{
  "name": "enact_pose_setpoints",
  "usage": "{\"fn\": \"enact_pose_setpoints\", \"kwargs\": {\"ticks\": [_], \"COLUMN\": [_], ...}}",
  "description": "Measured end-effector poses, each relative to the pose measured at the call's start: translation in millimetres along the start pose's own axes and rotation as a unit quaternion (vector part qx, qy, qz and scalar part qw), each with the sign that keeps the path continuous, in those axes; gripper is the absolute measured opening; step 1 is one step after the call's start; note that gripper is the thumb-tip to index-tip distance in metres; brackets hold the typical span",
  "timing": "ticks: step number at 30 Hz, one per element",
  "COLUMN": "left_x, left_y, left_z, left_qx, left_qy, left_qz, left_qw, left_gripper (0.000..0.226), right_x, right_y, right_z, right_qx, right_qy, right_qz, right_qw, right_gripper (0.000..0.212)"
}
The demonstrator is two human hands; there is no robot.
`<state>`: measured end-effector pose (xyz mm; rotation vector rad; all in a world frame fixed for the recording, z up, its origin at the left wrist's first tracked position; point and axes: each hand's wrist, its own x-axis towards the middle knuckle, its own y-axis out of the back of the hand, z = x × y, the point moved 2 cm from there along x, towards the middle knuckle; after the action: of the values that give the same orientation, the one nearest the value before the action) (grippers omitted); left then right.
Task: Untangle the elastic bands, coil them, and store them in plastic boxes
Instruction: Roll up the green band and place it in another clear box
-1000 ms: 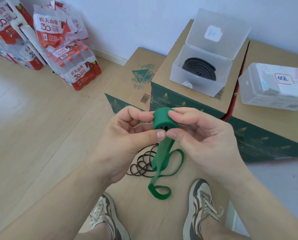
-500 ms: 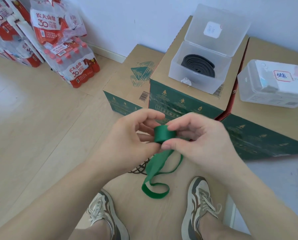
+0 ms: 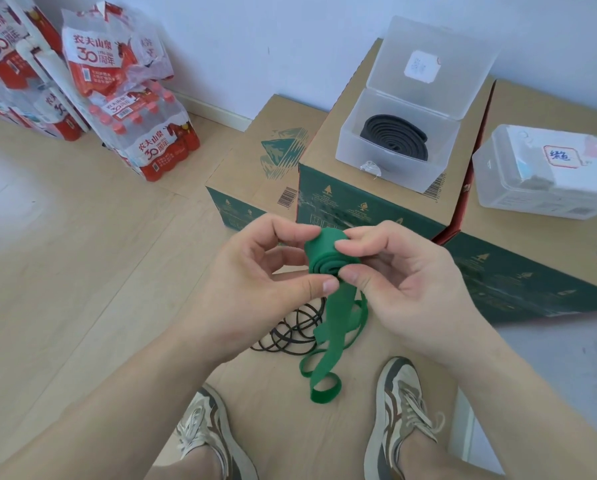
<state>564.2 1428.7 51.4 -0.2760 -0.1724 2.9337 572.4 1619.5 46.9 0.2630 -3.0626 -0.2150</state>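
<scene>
While both hands pinch it, the green band [image 3: 326, 256] sits half coiled. Left hand [image 3: 255, 285] and right hand [image 3: 404, 282] curl thumb and fingers around the roll; its tail hangs loose.

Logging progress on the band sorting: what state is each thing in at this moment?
green band, partly coiled, tail hanging loose.
left hand, pinches the green band's coil.
right hand, pinches the green band's coil.
open box, lid up.
black band, coiled, inside the open box.
closed box, lid shut.
thin black bands, uncoiled, tangled heap below the hands.
</scene>
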Motion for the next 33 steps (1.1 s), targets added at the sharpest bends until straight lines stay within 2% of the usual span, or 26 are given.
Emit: {"fn": "enact_pose_setpoints", "kwargs": {"ticks": [2,4,7,9,11,14,16,19,22,24,25,27,28,29,30,33], "left_x": [0,1,-2,-3,-3,-1,1,3,4,3,2,-3,-5,-6,-6,-1], "left_y": [0,0,-4,-6,-6,-4,-3,0,1,1,1,-3,-6,-9,-10,-5], "left_z": [-2,-3,-5,-4,-4,-3,-2,-3,-4,-8,-10,-14,-15,-17,-17,-16], "left_qx": [0.043,0.149,0.247,0.27,0.259,0.197,0.143,0.047,0.004,0.073,0.157,0.358,0.427,0.46,0.459,0.33], "left_qy": [-0.001,-0.036,-0.092,-0.129,-0.129,-0.098,-0.082,-0.06,-0.036,-0.039,-0.067,-0.159,-0.194,-0.21,-0.211,-0.18], "left_qz": [0.007,0.017,0.007,-0.007,-0.014,0.006,0.028,0.037,0.011,0.01,0.021,0.021,0.013,0.006,0.008,0.024], "left_qw": [0.999,0.988,0.965,0.954,0.957,0.975,0.986,0.996,0.999,0.996,0.985,0.92,0.883,0.863,0.863,0.926], "left_gripper": [0.042,0.036,0.05,0.051,0.048,0.045,0.041,0.031,0.034,0.044,0.053,0.07,0.075,0.077,0.076,0.059], "right_x": [0,0,-2,-4,-4,0,0,-1,-1,-1,-2,-3,-4,-5,-5,-1], "right_y": [0,1,-3,-7,-8,-5,-4,-7,-8,-7,-8,-12,-15,-18,-19,-11], "right_z": [2,4,7,7,7,1,-2,-3,1,2,3,4,4,4,4,2], "right_qx": [-0.067,-0.17,-0.291,-0.317,-0.276,-0.128,-0.058,-0.064,-0.08,-0.147,-0.194,-0.285,-0.321,-0.342,-0.338,-0.176], "right_qy": [0.023,0.083,0.139,0.156,0.141,0.033,-0.021,0.002,0.06,0.093,0.108,0.134,0.144,0.153,0.151,0.047], "right_qz": [-0.002,0.001,-0.009,-0.016,-0.007,0.055,0.07,0.058,0.066,0.052,0.037,0.005,-0.009,-0.015,-0.012,0.055], "right_qw": [0.997,0.982,0.947,0.935,0.951,0.99,0.996,0.996,0.993,0.983,0.974,0.949,0.936,0.927,0.929,0.982], "right_gripper": [0.041,0.036,0.03,0.033,0.033,0.033,0.043,0.045,0.039,0.038,0.039,0.044,0.046,0.046,0.045,0.036]}}
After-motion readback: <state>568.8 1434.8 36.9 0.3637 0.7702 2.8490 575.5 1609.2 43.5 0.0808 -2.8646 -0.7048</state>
